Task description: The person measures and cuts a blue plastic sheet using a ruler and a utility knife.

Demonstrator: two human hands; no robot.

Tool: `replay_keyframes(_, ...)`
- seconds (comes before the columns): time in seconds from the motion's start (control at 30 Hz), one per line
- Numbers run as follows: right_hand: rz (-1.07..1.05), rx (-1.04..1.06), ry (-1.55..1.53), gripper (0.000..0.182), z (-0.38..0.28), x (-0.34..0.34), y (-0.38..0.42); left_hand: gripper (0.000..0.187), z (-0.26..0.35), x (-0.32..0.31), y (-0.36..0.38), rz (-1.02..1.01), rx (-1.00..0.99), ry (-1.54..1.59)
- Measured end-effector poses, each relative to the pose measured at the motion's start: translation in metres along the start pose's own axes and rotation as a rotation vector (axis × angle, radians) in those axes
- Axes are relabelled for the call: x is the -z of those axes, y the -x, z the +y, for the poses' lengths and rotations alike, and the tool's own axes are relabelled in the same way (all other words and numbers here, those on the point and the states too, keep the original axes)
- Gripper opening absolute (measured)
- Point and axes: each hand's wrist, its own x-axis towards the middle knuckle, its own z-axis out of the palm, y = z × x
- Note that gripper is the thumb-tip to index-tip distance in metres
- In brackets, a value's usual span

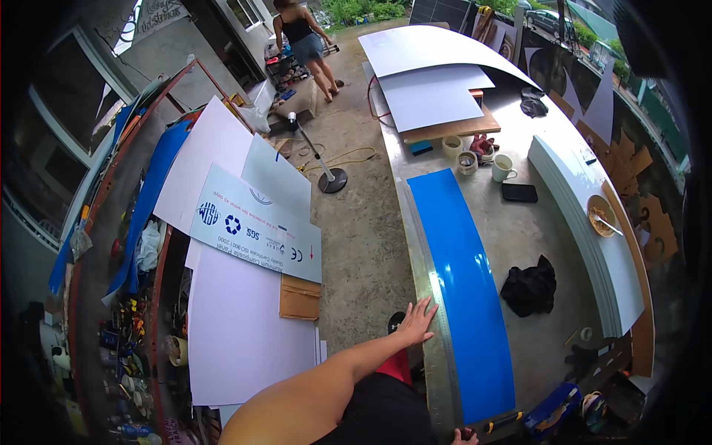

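Note:
A long blue sheet (pixel 463 297) lies flat on the metal work table (pixel 530 237). Along its left edge runs a long metal ruler (pixel 436 300). My left hand (pixel 417 322) rests on the ruler and the table edge about halfway along, with its fingers spread. At the bottom of the view, my right hand (pixel 465 436) is partly cut off near the sheet's lower end; its fingers are curled round a small dark red thing that I cannot make out. A yellow and black cutter (pixel 504 422) lies just to the right of it.
Black cloth (pixel 529 286), a phone (pixel 519 193), a mug (pixel 503 168) and a bowl (pixel 602 215) sit on the table. White panels (pixel 437 55) cover its far end. Printed panels (pixel 259 222) lean at the left. A person (pixel 304 44) stands in the background.

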Motion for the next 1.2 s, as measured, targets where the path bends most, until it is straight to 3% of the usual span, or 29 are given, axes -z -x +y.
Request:
replay_keyframes(0.2,-0.035,-0.026,-0.042,0.030,0.014,-0.009,-0.002,0.108,-0.004,0.000,-0.002,-0.117,0.021,0.019)
replay_keyframes(1.2,-0.111,-0.106,-0.113,0.025,0.005,-0.003,-0.006,0.109,-0.003,0.005,-0.004,-0.170,0.041,0.056)
